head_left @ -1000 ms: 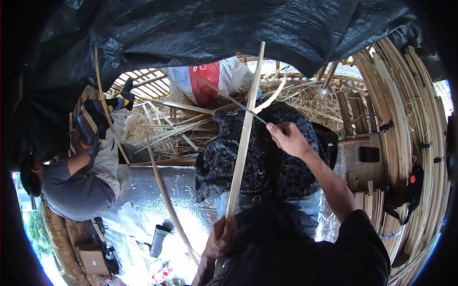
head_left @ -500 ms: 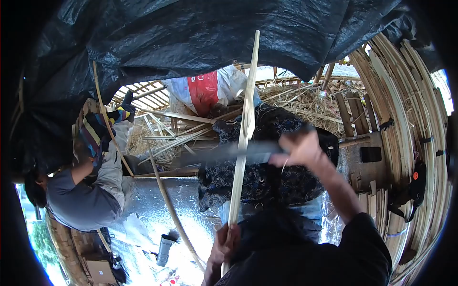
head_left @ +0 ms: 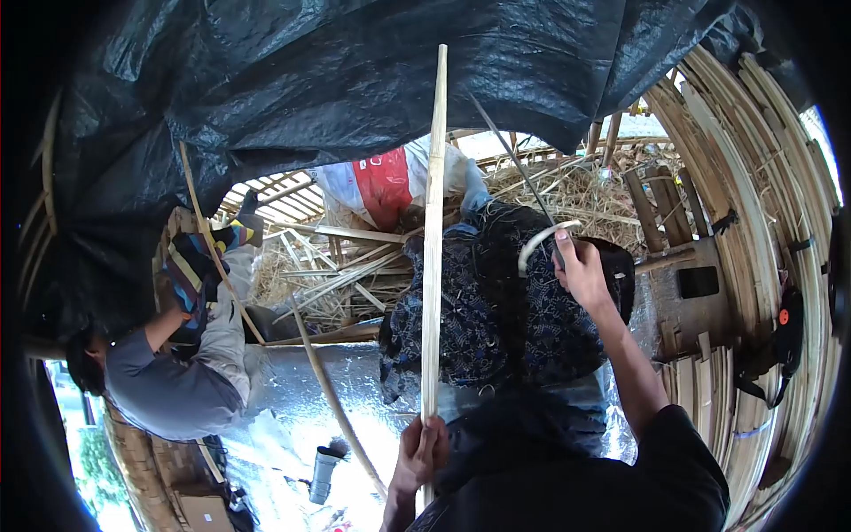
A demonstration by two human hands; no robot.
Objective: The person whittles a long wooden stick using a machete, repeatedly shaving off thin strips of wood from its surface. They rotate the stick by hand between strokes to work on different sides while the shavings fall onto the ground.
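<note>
the left hand (head_left: 419, 452) was closed round the lower end of a bamboo strip (head_left: 432, 248), fingers wrapped tight on it, low in the view and close to the body. the strip stood nearly upright, and its top reached up in front of the black tarp (head_left: 355, 71) overhead. it crossed a dark patterned cloth (head_left: 483, 319) on the person's lap.

the right hand (head_left: 583, 270) was raised to the right of the strip and clear of it, fist shut on the handle of a knife (head_left: 519, 168). the blade showed edge-on as a thin dark line slanting up and left toward the tarp. a pale curled shaving (head_left: 534, 239) arched just beside the knuckles; whether it touched the blade could not be told.

behind the cloth lay straw (head_left: 576, 191) and loose slats. a stack of bent bamboo strips (head_left: 753, 177) lined the right side. at far left a co-worker (head_left: 168, 390) in a grey shirt leaned over, well apart from both hands.
</note>
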